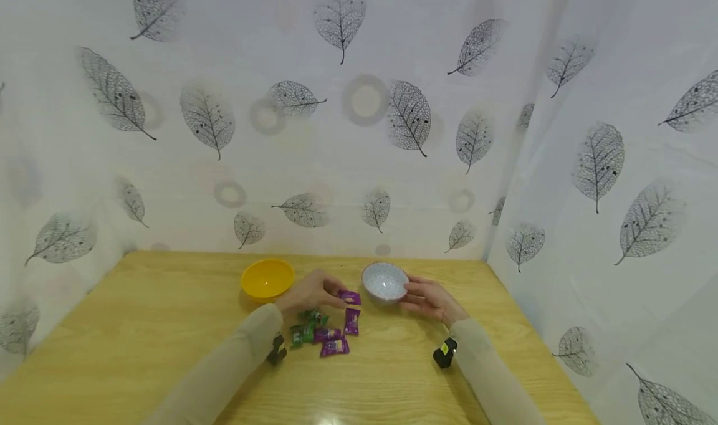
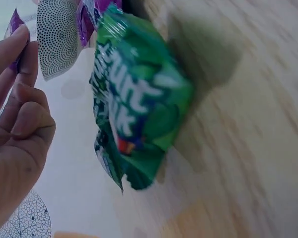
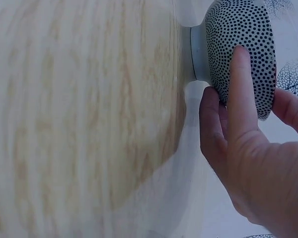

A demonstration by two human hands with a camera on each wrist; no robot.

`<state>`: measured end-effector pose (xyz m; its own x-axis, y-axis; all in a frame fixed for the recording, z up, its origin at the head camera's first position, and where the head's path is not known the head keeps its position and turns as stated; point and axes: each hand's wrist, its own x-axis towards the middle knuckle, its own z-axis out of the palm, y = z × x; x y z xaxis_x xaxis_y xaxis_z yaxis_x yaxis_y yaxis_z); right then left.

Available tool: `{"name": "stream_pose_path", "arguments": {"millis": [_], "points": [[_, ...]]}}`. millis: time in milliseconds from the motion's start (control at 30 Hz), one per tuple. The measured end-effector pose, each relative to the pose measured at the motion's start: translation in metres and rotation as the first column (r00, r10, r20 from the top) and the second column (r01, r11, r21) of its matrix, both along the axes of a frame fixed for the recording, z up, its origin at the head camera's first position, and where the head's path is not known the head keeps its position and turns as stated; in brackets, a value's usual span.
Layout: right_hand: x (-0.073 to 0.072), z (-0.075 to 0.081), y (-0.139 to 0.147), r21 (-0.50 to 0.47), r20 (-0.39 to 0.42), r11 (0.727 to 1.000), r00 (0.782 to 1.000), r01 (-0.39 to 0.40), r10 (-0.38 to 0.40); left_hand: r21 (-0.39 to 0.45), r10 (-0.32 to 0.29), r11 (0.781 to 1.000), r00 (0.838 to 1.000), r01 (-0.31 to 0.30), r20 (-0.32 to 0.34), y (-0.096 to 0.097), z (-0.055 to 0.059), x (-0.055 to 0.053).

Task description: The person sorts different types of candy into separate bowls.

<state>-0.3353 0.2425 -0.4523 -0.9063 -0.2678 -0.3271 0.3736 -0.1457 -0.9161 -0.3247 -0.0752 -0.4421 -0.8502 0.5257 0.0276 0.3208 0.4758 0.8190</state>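
Observation:
My left hand (image 1: 310, 292) pinches a purple-wrapped candy (image 1: 351, 298) between thumb and finger, left of a dotted white bowl (image 1: 384, 280). In the left wrist view that candy (image 2: 16, 24) shows at the fingertips, with the other fingers curled below. My right hand (image 1: 432, 300) holds the bowl's right side. The right wrist view shows one finger laid along its dotted outside (image 3: 238, 29), another digit at the reddish rim and more fingers low near the foot. More purple candies (image 1: 351, 321) and green ones (image 1: 303, 334) lie below my left hand.
A yellow bowl (image 1: 267, 279) stands left of my left hand, near the back of the wooden table (image 1: 392, 375). Leaf-patterned sheeting (image 1: 303, 163) rises behind the table and along its sides. A green candy (image 2: 134, 99) looms close in the left wrist view.

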Motion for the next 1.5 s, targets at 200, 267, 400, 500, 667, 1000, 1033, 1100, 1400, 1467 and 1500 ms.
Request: {"name": "stream_pose_path", "arguments": {"millis": [200,267,400,500,667,1000,1033,1100,1400,1467,1500], "points": [[-0.001,0.001,0.000,0.006,-0.007,1.000,1.000,-0.018,0.018,0.044,0.018,0.999,1.000,-0.018,-0.009,0.008,0.004,-0.003],[-0.002,0.001,0.000,0.010,-0.010,1.000,1.000,-0.019,0.019,0.062,0.013,0.998,1.000,-0.012,-0.017,0.011,0.006,-0.004],[-0.002,0.001,0.001,0.025,-0.012,1.000,1.000,-0.014,0.014,0.087,0.016,0.996,0.999,-0.013,-0.030,0.019,0.008,-0.006],[-0.001,0.001,0.001,0.028,-0.012,0.999,1.000,-0.014,0.014,0.112,0.023,0.994,0.999,-0.018,-0.042,0.026,0.009,-0.008],[-0.001,0.001,0.001,0.019,-0.009,1.000,1.000,-0.017,0.018,0.117,0.034,0.993,0.997,-0.026,-0.071,0.036,0.007,-0.013],[-0.001,0.000,-0.001,0.015,-0.012,0.999,0.999,-0.030,0.030,0.138,0.125,0.984,0.989,-0.114,-0.072,0.049,0.001,-0.023],[-0.001,0.000,-0.001,0.015,-0.012,0.999,1.000,-0.028,0.029,0.137,0.137,0.982,0.988,-0.127,-0.065,0.051,0.000,-0.024],[-0.001,0.000,-0.001,0.014,-0.017,1.000,0.999,-0.027,0.027,0.139,0.150,0.980,0.987,-0.141,-0.056,0.054,0.000,-0.025],[-0.001,-0.002,0.000,0.015,-0.024,1.000,0.999,-0.026,0.026,0.171,0.152,0.974,0.988,-0.148,-0.012,0.064,-0.007,-0.028],[0.000,-0.001,0.000,0.014,-0.021,1.000,1.000,-0.010,0.011,0.165,0.159,0.974,0.987,-0.154,-0.015,0.067,-0.007,-0.027],[0.001,-0.001,0.001,0.015,-0.018,1.000,1.000,-0.002,0.002,0.159,0.161,0.975,0.987,-0.155,-0.023,0.068,-0.007,-0.027]]}}
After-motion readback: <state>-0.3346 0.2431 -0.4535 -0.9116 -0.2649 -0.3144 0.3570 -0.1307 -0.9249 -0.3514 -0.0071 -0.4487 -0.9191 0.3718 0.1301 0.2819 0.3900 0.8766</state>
